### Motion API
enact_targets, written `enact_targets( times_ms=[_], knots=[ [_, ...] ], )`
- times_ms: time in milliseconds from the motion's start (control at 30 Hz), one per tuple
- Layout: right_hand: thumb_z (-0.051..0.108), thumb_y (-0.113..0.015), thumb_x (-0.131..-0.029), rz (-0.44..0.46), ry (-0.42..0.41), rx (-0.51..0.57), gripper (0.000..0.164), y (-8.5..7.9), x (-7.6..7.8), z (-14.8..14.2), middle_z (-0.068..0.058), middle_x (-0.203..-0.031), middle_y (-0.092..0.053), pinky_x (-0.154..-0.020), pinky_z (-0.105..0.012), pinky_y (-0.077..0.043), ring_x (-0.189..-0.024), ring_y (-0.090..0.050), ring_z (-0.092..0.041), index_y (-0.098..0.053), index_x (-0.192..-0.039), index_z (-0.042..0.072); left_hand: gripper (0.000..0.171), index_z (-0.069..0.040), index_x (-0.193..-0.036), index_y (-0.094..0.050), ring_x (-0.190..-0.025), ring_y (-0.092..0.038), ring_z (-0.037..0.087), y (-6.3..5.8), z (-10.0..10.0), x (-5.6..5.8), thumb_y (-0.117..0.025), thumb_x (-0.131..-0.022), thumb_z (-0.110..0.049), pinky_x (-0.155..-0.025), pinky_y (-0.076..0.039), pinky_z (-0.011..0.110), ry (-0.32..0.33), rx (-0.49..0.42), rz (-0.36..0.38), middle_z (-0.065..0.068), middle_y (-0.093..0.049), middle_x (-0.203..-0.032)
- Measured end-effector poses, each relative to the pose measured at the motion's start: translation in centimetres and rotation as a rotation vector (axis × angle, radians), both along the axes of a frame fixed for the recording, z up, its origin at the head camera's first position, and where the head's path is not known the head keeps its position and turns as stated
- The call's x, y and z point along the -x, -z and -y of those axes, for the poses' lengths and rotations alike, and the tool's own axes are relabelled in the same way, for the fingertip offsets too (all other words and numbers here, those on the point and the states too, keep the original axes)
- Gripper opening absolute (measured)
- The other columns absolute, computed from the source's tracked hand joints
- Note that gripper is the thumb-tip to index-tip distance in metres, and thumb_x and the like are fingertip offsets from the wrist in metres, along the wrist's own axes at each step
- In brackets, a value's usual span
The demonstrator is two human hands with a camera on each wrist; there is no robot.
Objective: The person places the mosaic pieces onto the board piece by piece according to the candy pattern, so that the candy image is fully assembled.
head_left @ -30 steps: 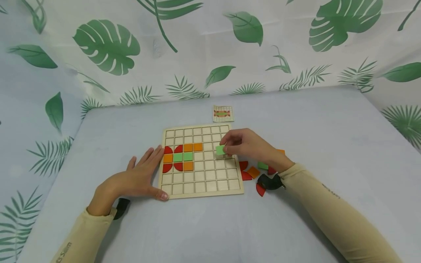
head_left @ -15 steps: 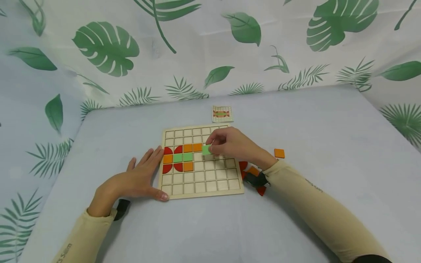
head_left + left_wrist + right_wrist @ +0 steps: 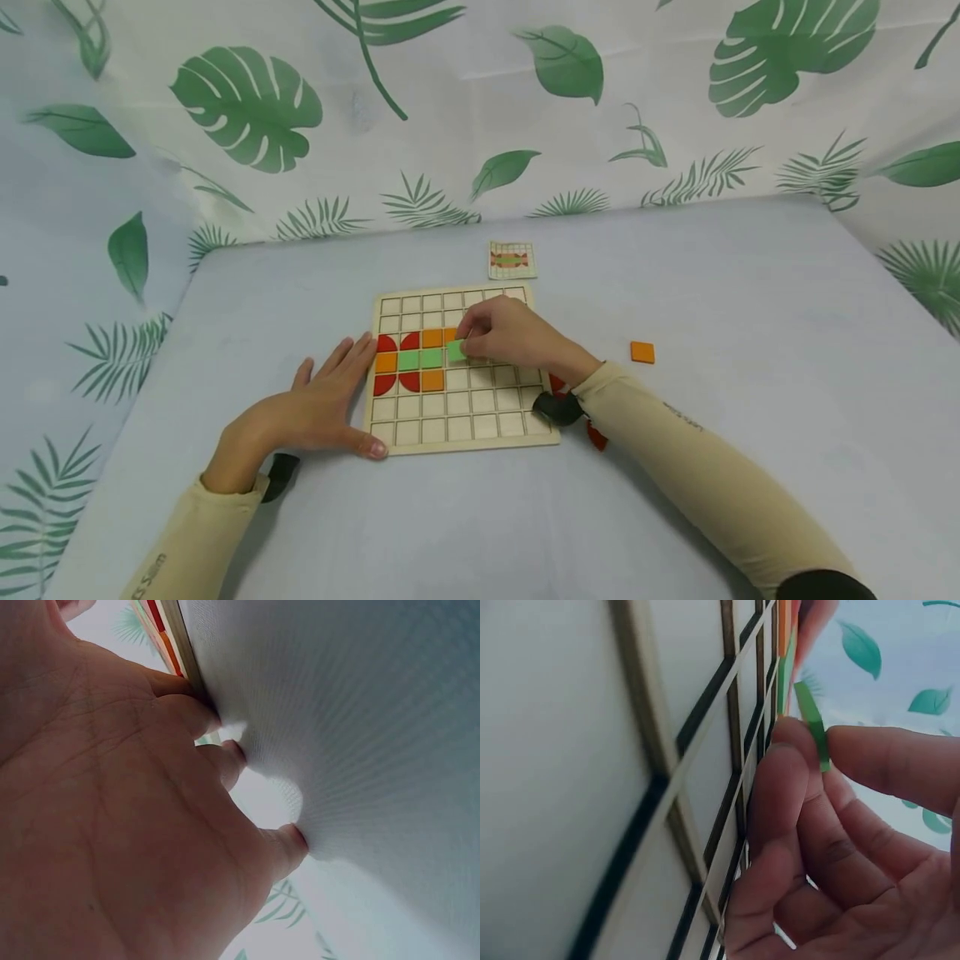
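My right hand (image 3: pixel 506 333) pinches a green square tile (image 3: pixel 455 351) between thumb and fingers, over the middle of the wooden grid board (image 3: pixel 472 428). In the right wrist view the green tile (image 3: pixel 812 724) is tilted and held just off the board's surface. Red rounded tiles, orange squares (image 3: pixel 432 380) and two green squares (image 3: pixel 419 359) lie in the board's left cells. My left hand (image 3: pixel 315 414) rests at the board's left edge, its thumb at the near corner and its fingers extended. The left wrist view shows its fingertips (image 3: pixel 283 844) touching the tablecloth beside the board.
A small pattern card (image 3: pixel 512 260) lies behind the board. One orange tile (image 3: pixel 642 352) lies alone at the right. Red tiles (image 3: pixel 597 436) lie beside the board's right edge, partly hidden by the right arm. A leaf-print cloth (image 3: pixel 465 100) hangs behind the table.
My right hand has carried the green tile leftward across the board, next to the placed green squares. The right forearm now covers more of the loose tiles. My left hand has stayed at the board's edge.
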State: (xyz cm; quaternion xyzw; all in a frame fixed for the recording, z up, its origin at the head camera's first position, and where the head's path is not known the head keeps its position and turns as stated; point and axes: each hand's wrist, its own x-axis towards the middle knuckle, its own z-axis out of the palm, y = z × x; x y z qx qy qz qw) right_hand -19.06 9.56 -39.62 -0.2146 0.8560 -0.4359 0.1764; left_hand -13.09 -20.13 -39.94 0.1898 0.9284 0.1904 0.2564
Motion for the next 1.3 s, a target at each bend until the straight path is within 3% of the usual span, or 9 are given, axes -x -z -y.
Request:
enact_targets(
  times_ms=[400,933,1300],
  knots=[
    [0.006,-0.073,-0.097,-0.062,-0.036,-0.064,0.005,0.0,-0.2,0.5,-0.001,-0.085,-0.072,-0.077,-0.032,-0.051,-0.080,-0.061,-0.017,-0.076,-0.100,0.005,0.144,-0.002,-0.171,-0.002,-0.162,0.006,0.044,0.3,0.0,0.0,-0.091,-0.075,-0.062,-0.119,0.006,0.077,-0.005,0.008,-0.001,0.018,0.001,-0.179],
    [0.015,-0.066,-0.105,-0.018,-0.078,-0.032,0.014,0.0,-0.2,-0.2,-0.001,-0.091,-0.072,-0.080,-0.035,-0.051,-0.085,-0.060,-0.018,-0.077,-0.106,0.006,0.145,-0.003,-0.171,0.000,-0.162,0.005,0.043,0.0,-0.2,0.1,-0.092,-0.075,-0.060,-0.120,0.006,0.076,0.002,0.007,-0.001,0.018,0.001,-0.179],
    [0.024,-0.063,-0.109,0.013,-0.134,-0.022,0.022,-0.5,-1.7,-2.1,0.001,-0.110,-0.074,-0.094,-0.040,-0.051,-0.101,-0.063,-0.020,-0.075,-0.119,0.008,0.144,-0.003,-0.171,0.001,-0.162,0.007,0.043,0.1,0.0,0.1,-0.091,-0.077,-0.061,-0.120,0.007,0.076,0.002,0.006,0.011,0.018,0.003,-0.179]
  ],
)
